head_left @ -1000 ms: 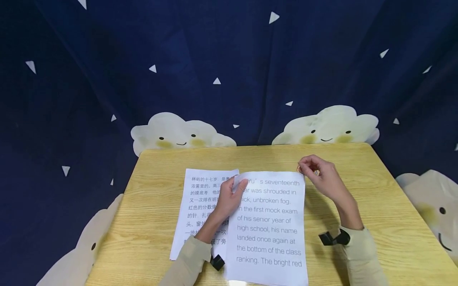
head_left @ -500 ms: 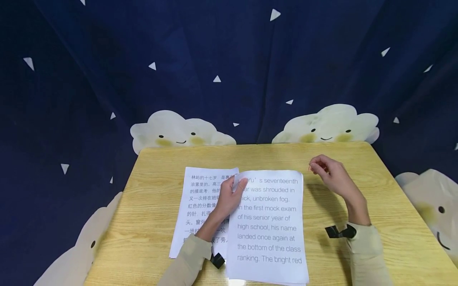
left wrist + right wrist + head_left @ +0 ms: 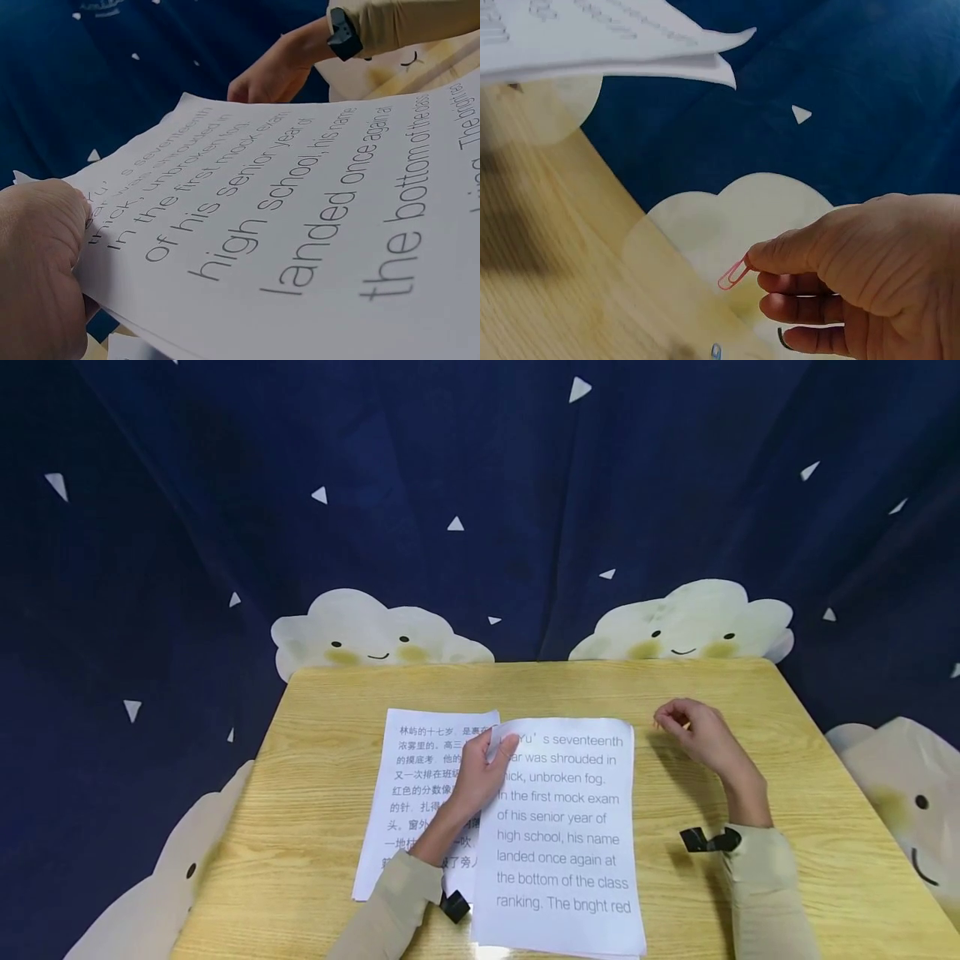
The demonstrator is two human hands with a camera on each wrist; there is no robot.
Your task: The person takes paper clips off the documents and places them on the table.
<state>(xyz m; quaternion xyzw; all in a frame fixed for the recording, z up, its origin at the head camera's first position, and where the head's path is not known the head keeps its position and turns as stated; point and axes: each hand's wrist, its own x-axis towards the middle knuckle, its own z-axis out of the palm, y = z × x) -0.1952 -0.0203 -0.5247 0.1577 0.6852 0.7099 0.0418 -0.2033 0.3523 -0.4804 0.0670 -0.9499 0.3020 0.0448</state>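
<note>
My left hand pinches the top left corner of a stack of white sheets with large English print, lifting that corner off the wooden table. In the left wrist view the same sheets fan out from my left hand. A sheet with Chinese print lies flat beneath and to the left. My right hand hovers just right of the stack's top right corner and pinches a small pink paperclip between thumb and forefinger.
A dark blue cloth with white triangles and smiling clouds hangs behind and around the table. Bare wood lies on the table's right side and far edge. Another small clip lies on the wood below my right hand.
My right hand has drawn away from the stack's top right corner, moving right and slightly toward me with the paperclip. The left hand keeps its pinch on the sheets.
</note>
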